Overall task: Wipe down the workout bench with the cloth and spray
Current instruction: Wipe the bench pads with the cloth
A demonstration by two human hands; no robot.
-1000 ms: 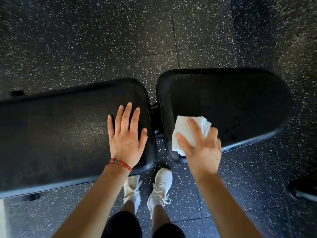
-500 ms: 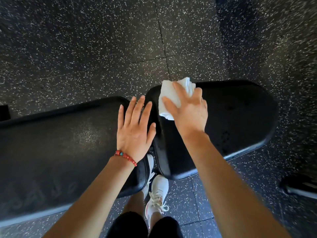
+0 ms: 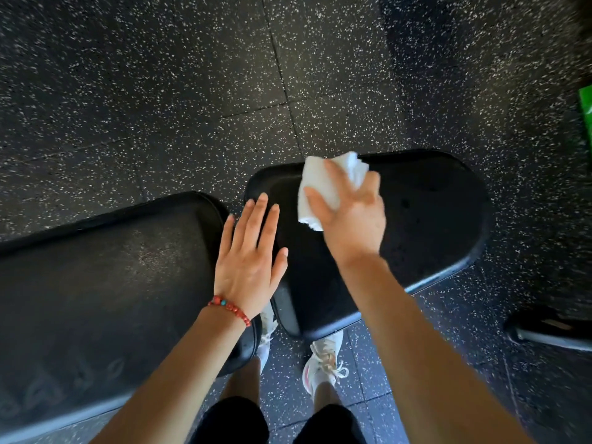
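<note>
Single head-mounted wide-angle view, which looked steeply downward from standing height over the bench (image 3: 426, 238) onto the speckled floor (image 3: 160, 91). The camera sat close above both forearms, with the wearer's shoes (image 3: 323, 363) at the lower edge. No second view was provided.

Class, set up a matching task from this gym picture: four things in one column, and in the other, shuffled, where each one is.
Things:
1. cloth
2. left hand
3. bracelet
4. shoe

Places:
A. on the floor below the bench
B. flat at the end of the long pad
C. under the right hand on the seat pad
D. round the left wrist

Pairs: 1-C, 2-B, 3-D, 4-A
</note>
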